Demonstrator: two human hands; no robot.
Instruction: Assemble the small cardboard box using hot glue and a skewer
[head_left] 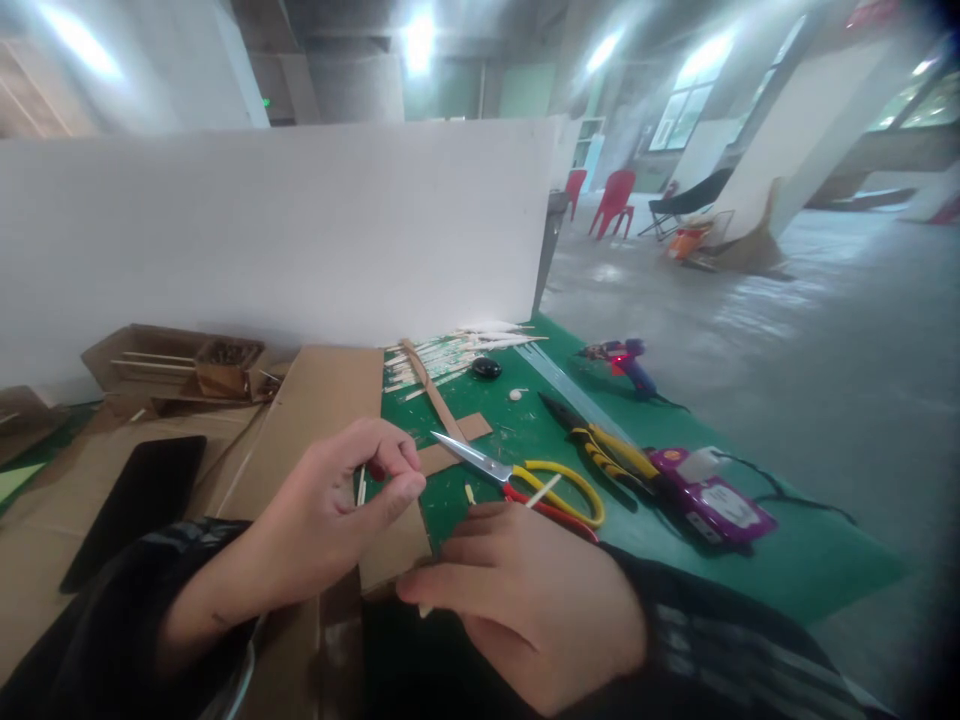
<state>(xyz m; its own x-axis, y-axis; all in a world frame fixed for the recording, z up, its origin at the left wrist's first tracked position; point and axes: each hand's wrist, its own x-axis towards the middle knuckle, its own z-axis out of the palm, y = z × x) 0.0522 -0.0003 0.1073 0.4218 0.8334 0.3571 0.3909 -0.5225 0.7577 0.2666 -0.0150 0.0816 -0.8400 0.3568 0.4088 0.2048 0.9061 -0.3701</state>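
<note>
My left hand is closed, thumb tip against the curled fingers. A thin pale stick shows just beneath it; what the fingertips hold, if anything, is too small to make out. Right of it, my right hand is closed around a thin wooden stick, whose ends show above the knuckles and below the thumb. Beyond my right hand lie scissors with yellow and red handles, partly covered by that hand. Cardboard lies between and under the hands. A small cardboard piece sits near the scissors' tip.
On the green table are pliers, a purple power strip, a glue gun, clear glue sticks, a round black object and thin sticks. A black phone and cardboard box are left. A white panel stands behind.
</note>
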